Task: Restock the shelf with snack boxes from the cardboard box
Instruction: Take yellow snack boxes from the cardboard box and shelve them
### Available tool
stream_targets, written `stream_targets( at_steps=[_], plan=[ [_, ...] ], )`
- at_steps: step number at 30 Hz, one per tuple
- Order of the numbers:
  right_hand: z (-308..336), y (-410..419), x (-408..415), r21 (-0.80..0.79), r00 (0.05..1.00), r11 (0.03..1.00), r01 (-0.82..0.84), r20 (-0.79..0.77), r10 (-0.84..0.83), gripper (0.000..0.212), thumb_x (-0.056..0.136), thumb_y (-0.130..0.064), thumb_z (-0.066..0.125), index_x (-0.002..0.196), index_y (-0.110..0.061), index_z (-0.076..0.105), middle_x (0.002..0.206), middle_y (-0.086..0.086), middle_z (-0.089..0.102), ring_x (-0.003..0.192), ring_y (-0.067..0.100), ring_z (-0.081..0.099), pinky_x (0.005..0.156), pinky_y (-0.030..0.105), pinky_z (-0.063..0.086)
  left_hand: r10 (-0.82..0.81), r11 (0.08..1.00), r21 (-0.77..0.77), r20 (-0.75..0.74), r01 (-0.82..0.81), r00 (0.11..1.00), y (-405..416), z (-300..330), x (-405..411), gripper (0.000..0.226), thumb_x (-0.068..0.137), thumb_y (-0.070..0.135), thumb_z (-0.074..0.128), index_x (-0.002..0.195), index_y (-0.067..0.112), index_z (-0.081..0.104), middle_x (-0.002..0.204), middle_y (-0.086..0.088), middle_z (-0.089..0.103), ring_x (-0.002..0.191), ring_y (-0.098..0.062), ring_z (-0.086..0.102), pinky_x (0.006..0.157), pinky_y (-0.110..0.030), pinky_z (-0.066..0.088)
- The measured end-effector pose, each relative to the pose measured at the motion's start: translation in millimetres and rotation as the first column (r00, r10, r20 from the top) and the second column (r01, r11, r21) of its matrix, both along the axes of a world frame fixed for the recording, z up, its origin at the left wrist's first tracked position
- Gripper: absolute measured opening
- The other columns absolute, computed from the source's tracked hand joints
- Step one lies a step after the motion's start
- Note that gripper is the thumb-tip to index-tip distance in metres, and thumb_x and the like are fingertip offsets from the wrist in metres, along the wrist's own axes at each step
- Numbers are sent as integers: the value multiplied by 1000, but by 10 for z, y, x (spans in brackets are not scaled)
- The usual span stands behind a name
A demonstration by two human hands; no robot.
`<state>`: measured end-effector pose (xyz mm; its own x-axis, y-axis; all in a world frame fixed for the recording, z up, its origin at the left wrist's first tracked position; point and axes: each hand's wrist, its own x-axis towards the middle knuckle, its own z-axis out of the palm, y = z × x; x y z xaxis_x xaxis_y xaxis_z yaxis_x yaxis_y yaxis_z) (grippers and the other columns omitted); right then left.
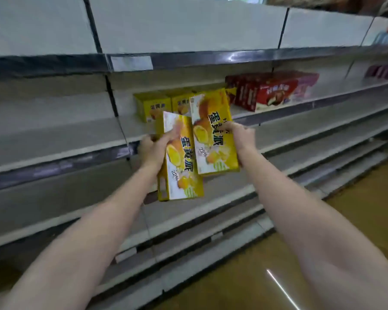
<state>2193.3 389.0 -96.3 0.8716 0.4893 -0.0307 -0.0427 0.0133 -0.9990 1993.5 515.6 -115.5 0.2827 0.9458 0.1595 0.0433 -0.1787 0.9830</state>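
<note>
Head view: two yellow cardboard snack boxes, left box and right box, are being held, one per grip, left hand, right hand; placement beside the shelved yellow boxes on the grey metal shelf is being called for next.

The shelf price label and purple boxes are blurred.

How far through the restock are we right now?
Early. Two yellow boxes already stand on the shelf beside the red boxes. The left hand and right hand each hold another yellow box. Most shelf space remains bare.
</note>
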Motion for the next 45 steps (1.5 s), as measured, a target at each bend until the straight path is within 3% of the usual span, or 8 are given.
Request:
stream_targets(
  at_steps=[3,7,10,14,19,31,36,45],
  plan=[
    [108,213,-79,-35,993,994,-108,46,110,40,39,-28,83,77,-16,80,91,5,76,93,30,71,84,46,58,133,991,-37,50,-131,990,122,208,-155,50,57,65,78,86,24,78,75,7,75,74,-12,72,72,-32,58],
    [102,599,-107,-51,968,967,-251,-20,250,102,9,-44,88,104,-13,71,98,8,74,87,30,72,75,49,61,209,975,-104,115,-198,971,424,367,-439,62,49,72,78,83,20,78,79,2,75,82,-22,73,79,-36,58],
    [381,654,-440,-33,931,931,-364,-2,364,73,30,-33,90,98,-12,72,93,6,75,82,28,73,71,44,62,243,966,-140,216,-217,946,467,553,-683,72,52,74,80,94,16,72,89,-1,76,85,-21,73,84,-40,58],
    [615,893,-666,-21,854,854,-521,-8,521,36,58,-13,89,89,-6,71,81,10,74,55,17,70,48,29,56,375,927,-122,311,-355,873,401,776,-966,23,90,31,69,90,11,58,57,9,66,54,-9,64,44,-17,47],
    [892,1287,-903,-134,744,776,-616,223,629,95,51,-38,95,129,-3,53,118,0,60,109,21,61,98,41,52,501,866,-217,392,-451,772,609,734,-1368,51,80,58,73,95,11,61,80,-2,75,65,-16,72,67,-36,59],
    [929,2167,-1013,-442,558,661,-606,356,750,86,72,-51,83,137,-3,53,137,10,58,126,27,55,103,33,45,724,686,-531,428,-498,541,1779,240,-2098,76,70,87,52,113,25,66,106,-3,75,87,-27,74,79,-50,58],
    [1055,2509,-1178,-651,343,587,-481,477,809,81,76,-64,73,133,-7,58,132,9,60,112,26,61,88,31,47,669,738,-460,404,-494,624,1391,659,-2018,49,97,62,40,100,18,63,88,-7,72,75,-25,70,75,-44,57],
    [938,2929,-1836,-676,-14,702,-223,723,691,57,93,-43,63,144,-22,48,141,8,55,123,31,54,103,38,44,667,737,-360,253,-572,701,2061,477,-2472,48,97,64,37,119,26,54,130,-8,60,112,-27,64,92,-42,54]
  ],
)
